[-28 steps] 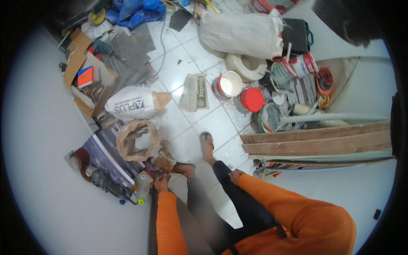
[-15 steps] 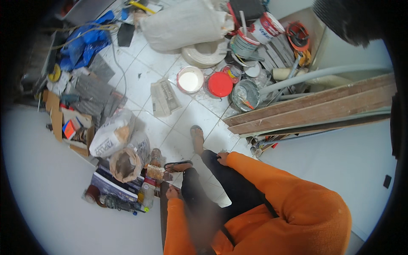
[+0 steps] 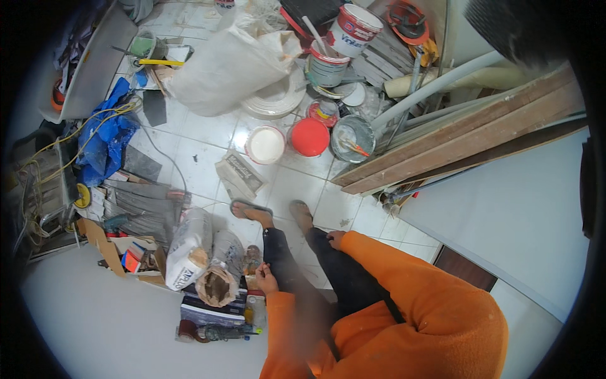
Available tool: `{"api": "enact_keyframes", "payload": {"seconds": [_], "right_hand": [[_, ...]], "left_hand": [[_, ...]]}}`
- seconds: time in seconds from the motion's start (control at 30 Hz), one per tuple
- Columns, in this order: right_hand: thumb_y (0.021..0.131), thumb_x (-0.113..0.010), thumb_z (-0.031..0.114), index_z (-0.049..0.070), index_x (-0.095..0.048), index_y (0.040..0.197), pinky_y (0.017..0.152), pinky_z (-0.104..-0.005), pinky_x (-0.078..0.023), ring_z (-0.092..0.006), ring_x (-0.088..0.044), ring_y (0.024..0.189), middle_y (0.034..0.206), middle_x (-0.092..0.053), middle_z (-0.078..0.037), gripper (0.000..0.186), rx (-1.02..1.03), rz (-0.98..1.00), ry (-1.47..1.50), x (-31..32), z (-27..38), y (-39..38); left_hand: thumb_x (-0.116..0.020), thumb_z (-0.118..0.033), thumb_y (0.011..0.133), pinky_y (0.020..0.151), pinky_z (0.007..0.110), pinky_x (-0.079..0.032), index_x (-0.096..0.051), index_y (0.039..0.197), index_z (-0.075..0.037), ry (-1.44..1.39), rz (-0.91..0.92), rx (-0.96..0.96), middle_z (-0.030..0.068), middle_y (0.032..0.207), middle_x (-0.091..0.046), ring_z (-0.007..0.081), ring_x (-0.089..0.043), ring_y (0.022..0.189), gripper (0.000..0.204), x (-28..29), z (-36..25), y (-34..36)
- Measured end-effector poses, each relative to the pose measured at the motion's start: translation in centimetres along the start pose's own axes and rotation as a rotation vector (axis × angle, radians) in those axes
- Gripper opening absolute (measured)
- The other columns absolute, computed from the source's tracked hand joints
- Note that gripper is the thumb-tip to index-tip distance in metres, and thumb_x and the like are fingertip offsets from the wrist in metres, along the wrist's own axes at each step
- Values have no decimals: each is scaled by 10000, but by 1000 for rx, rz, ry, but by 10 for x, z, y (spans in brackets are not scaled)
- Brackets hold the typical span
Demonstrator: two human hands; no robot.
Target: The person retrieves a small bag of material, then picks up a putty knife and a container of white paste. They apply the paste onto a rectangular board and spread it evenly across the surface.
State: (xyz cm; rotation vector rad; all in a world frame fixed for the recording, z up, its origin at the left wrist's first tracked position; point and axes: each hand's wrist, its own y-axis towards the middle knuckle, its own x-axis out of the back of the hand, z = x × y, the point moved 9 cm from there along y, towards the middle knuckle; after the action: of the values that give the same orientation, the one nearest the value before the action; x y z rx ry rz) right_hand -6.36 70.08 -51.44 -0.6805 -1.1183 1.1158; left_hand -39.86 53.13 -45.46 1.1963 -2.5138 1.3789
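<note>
My left hand [image 3: 266,278] hangs beside my left leg, near the open paper bag [image 3: 218,288] and a clear jar [image 3: 252,258]. Its fingers are curled in, and nothing shows in them. By my right thigh is my right hand [image 3: 336,239], fingers curled and palm hidden; whether it holds anything does not show. Past my sandalled feet stand a tub of white paint [image 3: 265,144], a red-lidded tub [image 3: 309,138] and a grey bucket [image 3: 353,139] with an orange-handled brush. A folded newspaper [image 3: 240,176] lies on the tiles just beyond my left foot.
Long wooden boards [image 3: 454,142] jut in from the right. A large white sack [image 3: 230,69] lies at the back, next to stacked paint buckets [image 3: 353,31]. On the left are a blue tarp [image 3: 107,142], grey strips [image 3: 139,205], a cardboard box [image 3: 104,249] and a loose cable [image 3: 170,155].
The view has shifted, and my left foot has come forward beside the newspaper, level with the right. My left hand has risen a little beside my leg. The buckets and sacks keep their places.
</note>
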Motion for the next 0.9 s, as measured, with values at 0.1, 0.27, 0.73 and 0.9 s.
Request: {"api": "enact_keyframes", "payload": {"seconds": [0.1, 0.27, 0.73, 0.9], "right_hand": [[971, -567, 379, 160, -722, 1232, 1039, -495, -506, -404, -661, 1167, 1247, -703, -211, 374, -329, -51, 184, 7, 0, -1], [953, -626, 443, 163, -710, 1266, 931, -454, -578, -361, -745, 965, 1174, -738, -198, 429, -390, -16, 326, 40, 32, 32], [906, -749, 402, 195, -700, 1260, 918, -422, -574, -325, -752, 984, 1039, -780, -166, 413, -376, -64, 475, 164, 249, 130], [904, -764, 360, 192, -696, 1241, 928, -428, -568, -311, -749, 1019, 1024, -782, -156, 383, -322, -46, 313, 244, 265, 198]], "left_hand": [[-624, -223, 1048, 955, 329, -502, -675, 1221, 16, 20, 109, -35, 118, 1116, -717, 199, -666, 1028, 299, 31, -34, 25], [-628, -361, 1031, 1160, 407, -369, -538, 1449, -19, 300, 429, -57, 207, 1479, -527, 308, -484, 1393, 548, 58, -109, 52], [-617, -604, 966, 1245, 533, -230, -323, 1600, -23, 599, 699, -95, 357, 1630, -238, 493, -237, 1526, 908, 106, -264, 129], [-575, -554, 1010, 1207, 500, -304, -362, 1574, -11, 637, 790, -76, 304, 1603, -327, 425, -358, 1476, 811, 117, -324, 187]]}}
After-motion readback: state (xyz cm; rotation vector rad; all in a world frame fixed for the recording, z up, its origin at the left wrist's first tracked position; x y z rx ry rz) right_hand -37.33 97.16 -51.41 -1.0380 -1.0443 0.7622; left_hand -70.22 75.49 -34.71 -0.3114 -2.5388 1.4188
